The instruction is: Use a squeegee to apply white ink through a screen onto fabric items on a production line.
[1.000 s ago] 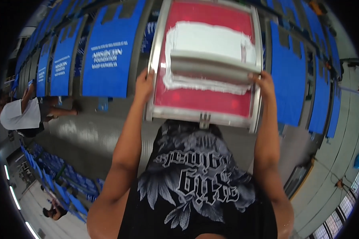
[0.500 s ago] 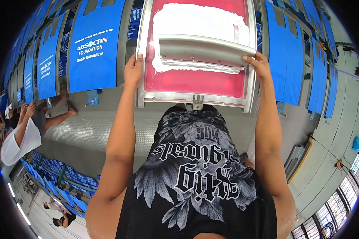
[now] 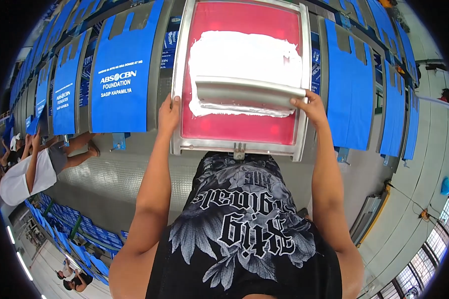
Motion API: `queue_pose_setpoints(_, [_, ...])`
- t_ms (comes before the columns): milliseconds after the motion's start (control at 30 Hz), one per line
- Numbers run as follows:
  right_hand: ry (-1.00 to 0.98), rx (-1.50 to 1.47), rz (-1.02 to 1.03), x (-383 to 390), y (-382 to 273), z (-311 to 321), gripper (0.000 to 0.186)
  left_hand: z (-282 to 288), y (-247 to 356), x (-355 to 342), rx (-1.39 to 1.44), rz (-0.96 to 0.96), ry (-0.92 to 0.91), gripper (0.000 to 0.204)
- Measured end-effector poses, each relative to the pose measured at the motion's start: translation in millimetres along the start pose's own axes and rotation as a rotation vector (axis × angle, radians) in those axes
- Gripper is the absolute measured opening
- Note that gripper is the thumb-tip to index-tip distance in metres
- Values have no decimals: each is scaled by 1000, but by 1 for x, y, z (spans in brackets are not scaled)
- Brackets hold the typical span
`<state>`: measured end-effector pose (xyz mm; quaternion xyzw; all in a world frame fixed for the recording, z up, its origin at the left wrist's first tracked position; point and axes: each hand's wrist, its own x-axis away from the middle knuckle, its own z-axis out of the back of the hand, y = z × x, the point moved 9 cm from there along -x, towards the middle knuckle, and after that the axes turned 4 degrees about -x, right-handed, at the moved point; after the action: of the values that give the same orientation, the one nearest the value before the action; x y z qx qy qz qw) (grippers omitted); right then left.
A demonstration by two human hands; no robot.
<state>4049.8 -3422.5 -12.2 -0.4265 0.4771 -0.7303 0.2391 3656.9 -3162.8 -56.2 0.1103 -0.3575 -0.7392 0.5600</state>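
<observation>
A silk-screen printing frame (image 3: pixel 204 146) with metal rails and red mesh lies in front of me. A broad patch of white ink (image 3: pixel 244 52) covers the middle of its mesh. Across the near part of that ink rests a wide metal squeegee (image 3: pixel 249 92), white ink smeared along its near edge. My left hand (image 3: pixel 168 115) is closed on the frame's left rail, thumb on top. At the right rail, my right hand (image 3: pixel 312 109) pinches the squeegee's right end between thumb and fingers; whether it grips the rail too, I cannot tell.
Blue bags with white print (image 3: pixel 118 82) lie on boards to the left, and plain blue bags (image 3: pixel 348 84) to the right. A metal clamp (image 3: pixel 239 151) sits at the frame's near edge. At far left a person in white (image 3: pixel 22 177) handles a blue bag.
The frame and the bags sit lower in view, with the frame also a little to the left. Both hands keep their holds. The person at far left now has a blue bag raised.
</observation>
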Motion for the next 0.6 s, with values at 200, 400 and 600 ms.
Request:
queue_pose_setpoints(200, [-100, 926, 246, 57, -64, -44, 38, 29, 173, 53, -147, -613, -155, 51])
queue_pose_setpoints(400, [-180, 965, 265, 33, -74, -48, 41, -7, 201, 32, -407, -733, -382, 22])
queue_pose_setpoints(600, [157, 1081, 647, -63, -113, -43, 32, -20, 217, -59, -360, -842, 1, 38])
